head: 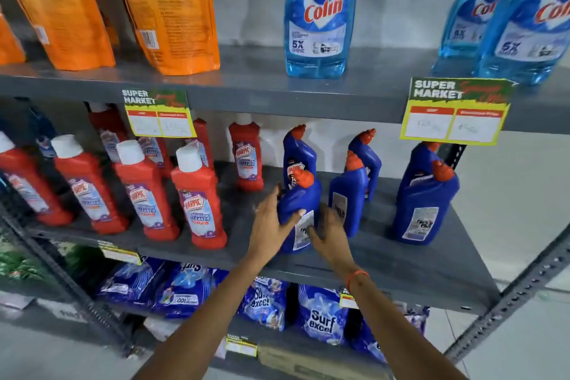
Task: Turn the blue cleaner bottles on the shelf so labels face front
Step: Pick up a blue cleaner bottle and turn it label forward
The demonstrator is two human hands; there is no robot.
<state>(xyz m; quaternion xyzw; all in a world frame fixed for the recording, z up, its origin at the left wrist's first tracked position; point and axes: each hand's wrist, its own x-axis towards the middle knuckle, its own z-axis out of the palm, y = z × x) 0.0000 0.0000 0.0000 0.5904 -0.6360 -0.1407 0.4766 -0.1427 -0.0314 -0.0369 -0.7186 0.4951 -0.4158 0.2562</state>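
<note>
1. The dark blue opaque plastic cleaner bottle with the angled orange cap (300, 210) stands at the front of the grey metal middle shelf (416, 259), just right of the red bottles. Its white back label is turned toward the front-right; the front label is not visible.
2. The left hand (268, 231) is laid against the bottle's left flank with the thumb across its front; the right hand (328, 237) is pressed to its lower right side. The fingers (314, 233) of both hands are spread wide and wrapped only loosely, so the bottle is cradled rather than clamped.
3. Judgement: the turn is best made about the bottle's own upright axis, the base kept flat on the shelf, until the branded face is square to the aisle. Care is advised that the neighbouring blue bottle (348, 197), standing just beside on the right, is not knocked.
4. Two other front-row blue bottles show white back labels and are judged still to be turned; the one at the far right (424, 210) is included.
5. One rear blue bottle (297, 157) shows a branded label facing front.
6. All blue bottles are opaque and capped; fill level cannot be told.
7. Red white-capped bottles (197, 194) stand to the left, labels forward.
</note>
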